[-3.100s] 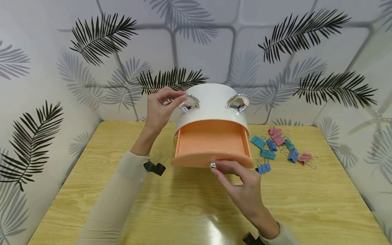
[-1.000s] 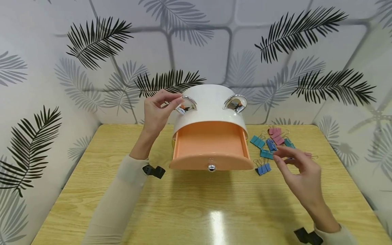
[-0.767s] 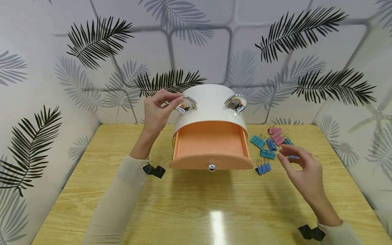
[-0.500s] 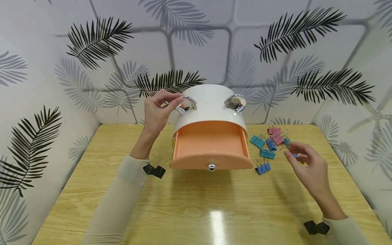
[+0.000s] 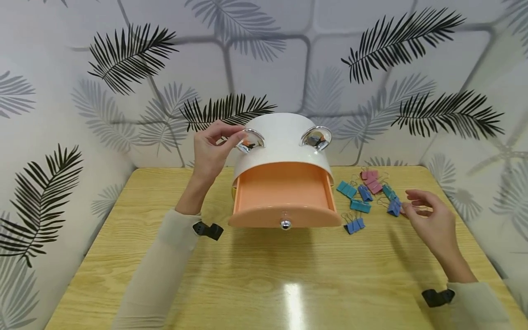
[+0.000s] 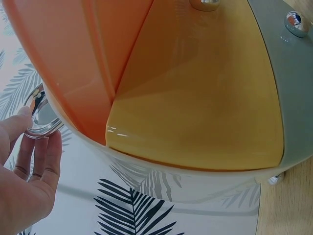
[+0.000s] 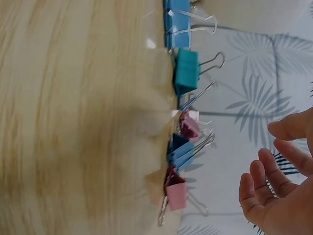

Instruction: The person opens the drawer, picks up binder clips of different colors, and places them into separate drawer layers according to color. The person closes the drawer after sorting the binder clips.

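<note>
A white rounded drawer box (image 5: 284,137) stands at the table's back with its orange drawer (image 5: 284,188) pulled out. My left hand (image 5: 211,151) pinches the silver ring-shaped ear (image 6: 46,117) on the box's left side between thumb and fingers. To the right, my right hand (image 5: 433,227) hovers at the outer edge of a group of binder clips, fingers loosely bent and apart, holding nothing in the right wrist view. Its fingertips overlap a pink binder clip (image 7: 176,195), mostly hidden in the head view. Beside them lies a blue binder clip (image 5: 394,207).
More teal binder clips (image 5: 360,206), pink and blue ones lie right of the box. Below the orange drawer, a yellow drawer (image 6: 195,98) and a grey-green drawer (image 6: 288,73) are pushed in. A patterned wall (image 5: 268,68) rises behind the wooden table (image 5: 247,279).
My right hand has let go of the drawer's silver knob and moved right, over the binder clips to their outer edge. The left hand stays on the ear; the drawer stays pulled out.
</note>
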The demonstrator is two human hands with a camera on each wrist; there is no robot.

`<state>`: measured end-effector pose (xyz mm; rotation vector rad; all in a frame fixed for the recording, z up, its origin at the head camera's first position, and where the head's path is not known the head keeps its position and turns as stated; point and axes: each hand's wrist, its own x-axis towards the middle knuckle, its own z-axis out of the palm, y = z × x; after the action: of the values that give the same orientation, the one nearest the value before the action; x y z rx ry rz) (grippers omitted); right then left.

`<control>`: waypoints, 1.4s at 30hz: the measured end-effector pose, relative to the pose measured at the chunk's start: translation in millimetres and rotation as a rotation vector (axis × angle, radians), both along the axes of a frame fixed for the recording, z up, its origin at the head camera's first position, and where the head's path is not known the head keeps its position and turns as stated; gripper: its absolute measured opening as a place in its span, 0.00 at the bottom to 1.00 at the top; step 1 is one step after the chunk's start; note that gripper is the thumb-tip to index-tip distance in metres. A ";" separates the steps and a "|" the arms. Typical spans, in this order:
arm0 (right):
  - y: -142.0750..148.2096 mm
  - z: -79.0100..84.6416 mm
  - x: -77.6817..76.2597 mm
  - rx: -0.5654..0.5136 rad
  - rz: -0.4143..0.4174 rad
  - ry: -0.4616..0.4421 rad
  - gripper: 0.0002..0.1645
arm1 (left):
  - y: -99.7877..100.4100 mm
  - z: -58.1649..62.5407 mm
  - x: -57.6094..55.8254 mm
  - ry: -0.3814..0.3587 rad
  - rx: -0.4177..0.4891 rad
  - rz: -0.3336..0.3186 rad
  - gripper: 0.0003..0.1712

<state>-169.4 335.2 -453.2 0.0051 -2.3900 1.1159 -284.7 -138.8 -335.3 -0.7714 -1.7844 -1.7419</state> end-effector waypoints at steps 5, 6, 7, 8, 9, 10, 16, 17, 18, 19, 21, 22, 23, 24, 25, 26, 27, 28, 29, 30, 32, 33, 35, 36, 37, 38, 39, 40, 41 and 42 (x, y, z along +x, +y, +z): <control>15.8 -12.0 -5.7 0.059 -0.007 -0.074 0.21 | 0.8 -1.5 -0.1 -0.001 0.002 0.000 0.06; 18.9 -14.1 -7.1 0.069 -0.007 -0.083 0.22 | 1.0 -1.4 0.1 0.000 0.001 0.000 0.06; 22.0 -15.9 -8.4 0.077 -0.007 -0.090 0.22 | 1.1 -1.3 0.2 0.002 0.000 0.000 0.06; 25.0 -17.5 -9.8 0.083 -0.008 -0.096 0.23 | 1.2 -1.1 0.5 0.003 -0.002 0.000 0.06; 27.9 -19.0 -11.2 0.090 -0.011 -0.102 0.23 | 1.4 -0.8 0.7 0.004 -0.002 0.000 0.06; 30.7 -20.4 -12.7 0.093 -0.013 -0.108 0.23 | 1.5 -0.6 0.8 0.005 -0.002 0.000 0.06; 42.8 -28.1 -18.5 0.117 -0.044 -0.170 0.26 | 1.7 0.0 0.6 0.007 -0.009 0.005 0.06; 44.3 -29.3 -19.0 0.125 -0.048 -0.184 0.27 | 1.7 0.1 0.5 0.009 -0.009 0.006 0.06; 45.7 -30.4 -19.5 0.133 -0.052 -0.195 0.28 | 1.9 0.2 0.5 0.012 -0.009 0.006 0.06; 47.0 -31.5 -20.0 0.139 -0.050 -0.204 0.28 | 1.8 0.0 0.2 0.013 -0.008 0.006 0.06; 49.0 -34.4 -21.2 0.148 -0.041 -0.237 0.30 | 1.8 0.1 0.1 0.019 -0.005 0.006 0.06; 49.9 -36.0 -21.9 0.150 -0.034 -0.249 0.32 | 1.7 -0.1 -0.1 0.019 -0.004 0.006 0.06; 50.6 -37.5 -22.4 0.148 -0.027 -0.262 0.33 | 1.6 0.0 -0.1 0.020 -0.004 0.006 0.06; 51.3 -39.0 -22.8 0.145 -0.022 -0.277 0.34 | 1.5 0.0 -0.2 0.021 -0.003 0.005 0.06; 51.9 -40.2 -23.1 0.142 -0.017 -0.295 0.35 | 1.3 -0.3 -0.5 0.019 -0.004 0.004 0.06; 52.3 -41.2 -23.4 0.134 -0.016 -0.311 0.36 | 1.3 0.1 -0.1 0.020 -0.004 0.004 0.06; 53.0 -41.8 -23.4 0.128 -0.015 -0.325 0.37 | 1.4 0.1 0.0 0.020 -0.005 0.002 0.06; 53.8 -42.2 -23.4 0.128 -0.017 -0.335 0.37 | 1.3 0.0 -0.2 0.018 -0.006 0.001 0.06; 54.0 -42.3 -23.4 0.132 -0.020 -0.347 0.37 | 1.4 0.2 0.2 0.018 -0.007 0.000 0.06; 54.7 -42.4 -23.5 0.139 -0.022 -0.355 0.37 | 1.4 0.4 0.5 0.018 -0.006 -0.001 0.06; 55.5 -42.5 -23.6 0.155 -0.026 -0.369 0.37 | 1.3 0.3 0.9 0.017 -0.006 -0.001 0.06; 55.9 -42.7 -23.6 0.169 -0.027 -0.374 0.37 | 1.2 -0.1 0.7 0.016 -0.007 -0.001 0.06; 56.2 -43.1 -24.0 0.189 -0.031 -0.381 0.37 | 0.9 -0.1 0.9 0.017 -0.006 0.000 0.06; 56.9 -43.5 -24.2 0.192 -0.033 -0.383 0.37 | 0.7 -0.1 1.0 0.018 -0.006 0.001 0.06; 57.0 -43.8 -24.5 0.194 -0.033 -0.385 0.37 | 0.5 -0.4 0.7 0.017 -0.008 0.000 0.06; 57.3 -44.2 -24.8 0.198 -0.035 -0.388 0.38 | 0.4 -0.7 0.6 0.016 -0.009 -0.001 0.06; 58.0 -44.6 -25.2 0.203 -0.037 -0.393 0.38 | 0.3 -0.8 0.6 0.014 -0.008 -0.003 0.06; 58.7 -45.0 -25.6 0.206 -0.039 -0.398 0.39 | 0.2 -0.9 0.7 0.011 -0.006 -0.004 0.06; 59.2 -45.5 -26.1 0.210 -0.040 -0.403 0.40 | 0.0 -1.3 0.7 0.007 -0.007 -0.006 0.06; 59.9 -46.0 -26.5 0.211 -0.040 -0.409 0.40 | -0.2 -1.6 0.7 0.001 -0.008 -0.006 0.06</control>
<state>-195.9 395.2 -499.2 -0.2180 -2.8470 0.9086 -284.0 -139.0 -336.9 -0.7811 -1.7912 -1.7395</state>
